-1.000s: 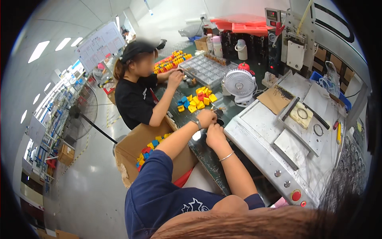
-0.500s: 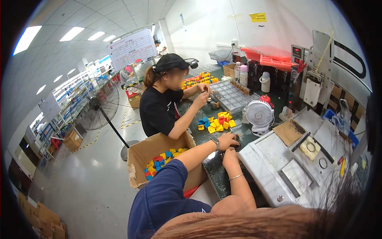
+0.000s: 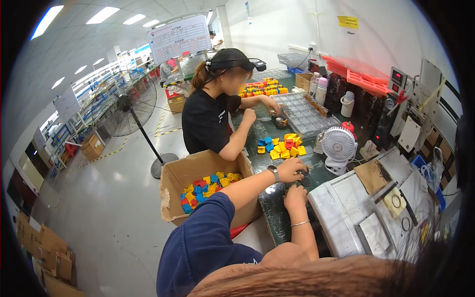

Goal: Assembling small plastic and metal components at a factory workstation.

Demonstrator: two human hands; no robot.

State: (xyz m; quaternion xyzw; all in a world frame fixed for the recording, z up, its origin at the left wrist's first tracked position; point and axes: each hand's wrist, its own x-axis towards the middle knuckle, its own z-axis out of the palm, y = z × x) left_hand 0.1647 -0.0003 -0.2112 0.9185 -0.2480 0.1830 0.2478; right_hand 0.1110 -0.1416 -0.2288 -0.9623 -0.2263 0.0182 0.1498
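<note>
My left hand, with a watch on its wrist, reaches over the green bench with its fingers bent around a small dark round part. Just below it, my right hand, a bracelet on its wrist, has its fingers curled near another dark disc. Whatever the right fingers hold is hidden. Beyond my hands lies a pile of yellow, red and blue plastic pieces. More such pieces fill the cardboard box to the left of my arm.
A co-worker in black reaches toward dark round parts beside a clear compartment tray. A small white fan stands beyond my hands. A metal machine borders them on the right; a floor fan stands left.
The view has shifted. My hands have drawn slightly apart, and dark discs now show between them. The co-worker's hands have separated, one lowering to the dark round parts on the bench.
</note>
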